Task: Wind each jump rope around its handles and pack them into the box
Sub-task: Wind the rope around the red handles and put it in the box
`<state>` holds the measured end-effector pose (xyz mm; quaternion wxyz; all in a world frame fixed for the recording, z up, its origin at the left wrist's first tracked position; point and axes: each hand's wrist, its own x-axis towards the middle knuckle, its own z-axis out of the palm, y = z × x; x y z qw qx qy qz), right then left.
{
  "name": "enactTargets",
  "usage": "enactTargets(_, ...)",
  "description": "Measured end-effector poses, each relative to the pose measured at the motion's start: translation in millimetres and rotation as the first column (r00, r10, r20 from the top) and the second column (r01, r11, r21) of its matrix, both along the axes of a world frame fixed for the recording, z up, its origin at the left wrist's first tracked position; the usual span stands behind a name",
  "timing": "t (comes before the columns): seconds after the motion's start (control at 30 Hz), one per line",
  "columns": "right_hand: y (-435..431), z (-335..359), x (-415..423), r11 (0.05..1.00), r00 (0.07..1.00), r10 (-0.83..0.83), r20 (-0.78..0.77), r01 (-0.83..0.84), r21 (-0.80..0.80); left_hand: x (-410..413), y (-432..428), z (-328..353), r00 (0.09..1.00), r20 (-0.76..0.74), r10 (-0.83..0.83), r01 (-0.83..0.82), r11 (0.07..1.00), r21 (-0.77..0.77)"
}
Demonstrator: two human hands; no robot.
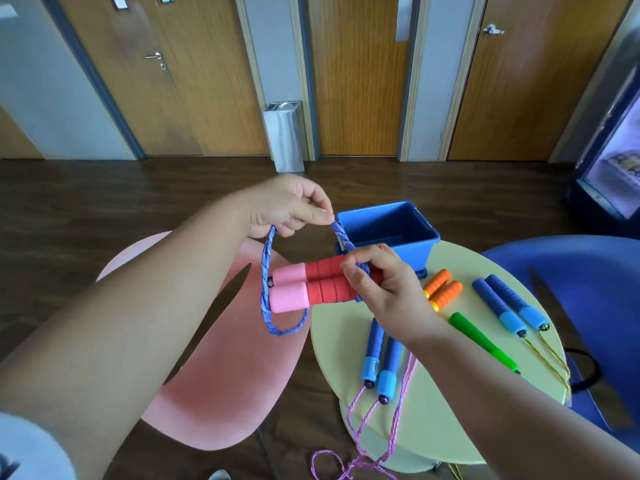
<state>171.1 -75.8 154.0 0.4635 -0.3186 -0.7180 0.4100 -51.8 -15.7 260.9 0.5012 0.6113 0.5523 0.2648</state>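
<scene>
My right hand (pixel 377 282) grips a pair of red handles with pink ends (pixel 311 285), held side by side above the gap between chair and table. Their blue braided rope (pixel 268 271) loops down past the pink ends and up to my left hand (pixel 294 206), which pinches it. One strand crosses the red grips by my right fingers. The blue box (pixel 388 233) stands open at the table's far edge, just behind my hands. On the table lie blue handles with a pink rope (pixel 381 355), orange handles (pixel 443 289), a green handle (pixel 481 339) and blue handles with a yellow rope (pixel 509 303).
The small round pale-green table (pixel 346 341) stands between a pink chair (pixel 225 393) on the left and a blue chair (pixel 588 289) on the right. Pink rope hangs off the table's near edge to the dark wood floor. A metal bin (pixel 284 136) stands by the far doors.
</scene>
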Motion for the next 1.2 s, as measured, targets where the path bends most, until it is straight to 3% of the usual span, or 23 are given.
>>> enactTargets(0.1,1.4,-0.4,-1.0,1.0,1.0,0.004,-0.007,-0.003,0.012,10.6,1.6,-1.0,0.939,-0.341,0.052,0.062,0.947,0.316)
enactTargets(0.17,1.1,-1.1,-0.8,1.0,1.0,0.013,-0.011,-0.013,0.021,13.5,1.9,-4.4,0.886,-0.454,0.095,0.125,0.893,0.432)
enactTargets(0.3,1.0,0.1,6.3,0.999,0.999,0.037,0.032,-0.038,0.03,-2.4,3.2,-12.1,0.937,-0.349,0.001,0.124,0.934,0.336)
enactTargets(0.43,4.8,-0.1,12.9,0.999,0.992,0.036,0.124,-0.038,0.012,-13.8,-0.5,-13.7,0.979,-0.193,-0.068,0.07,0.998,0.004)
enactTargets(0.57,9.5,-0.9,15.9,1.0,0.981,0.023,0.193,-0.026,0.014,-24.7,-1.3,2.8,0.961,-0.192,-0.2,0.146,0.953,-0.266)
enactTargets(0.63,6.9,0.5,13.7,0.998,0.983,0.034,0.18,-0.042,0.037,-25.4,2.7,0.4,0.97,-0.179,-0.165,0.13,0.972,-0.193)
enactTargets(0.77,-4.0,9.7,4.7,0.996,0.997,0.073,-0.012,-0.074,-0.057,-26.5,-2.6,-21.5,0.989,-0.119,0.082,-0.053,0.972,0.227)
enactTargets(0.83,-6.4,16.2,0.3,0.985,0.987,0.083,-0.14,-0.103,-0.14,-25.2,5.6,-56.3,0.975,-0.185,0.122,-0.09,0.981,0.17)
enactTargets(0.87,-6.2,19.3,-2.0,0.979,0.98,0.078,-0.184,-0.11,-0.173,-19.7,3.6,-76.7,0.946,-0.279,0.164,-0.158,0.986,0.045)
enactTargets(0.9,-4.6,21.5,-5.3,0.974,0.976,0.063,-0.21,-0.106,-0.199,-16.4,-17.3,-97.1,0.914,-0.381,0.14,-0.218,0.961,-0.171)
enactTargets(0.93,-1.6,22.8,-8.9,0.973,0.974,0.046,-0.22,-0.093,-0.209,-11.7,-35.1,-112.0,0.862,-0.49,0.131,-0.303,0.907,-0.291)
enactTargets(0.97,1.9,23.3,-12.6,0.974,0.975,0.024,-0.223,-0.072,-0.213,-0.4,-55.0,-121.6,0.872,-0.471,0.136,-0.281,0.925,-0.254)
enactTargets(1.03,12.7,17.6,-19.2,0.977,0.976,-0.035,-0.216,-0.013,-0.214,39.6,-57.7,-136.1,0.957,-0.207,0.205,-0.203,0.979,0.031)
enactTargets(1.1,25.7,6.0,-23.8,0.976,0.979,-0.101,-0.179,0.062,-0.211,61.8,-87.9,-133.6,0.984,-0.039,0.171,-0.167,0.982,0.089)
enactTargets(1.2,37.5,-14.2,-27.4,0.966,0.979,-0.181,-0.092,0.16,-0.202,82.3,-99.4,-136.9,0.97,-0.202,0.135,-0.116,0.988,0.105)
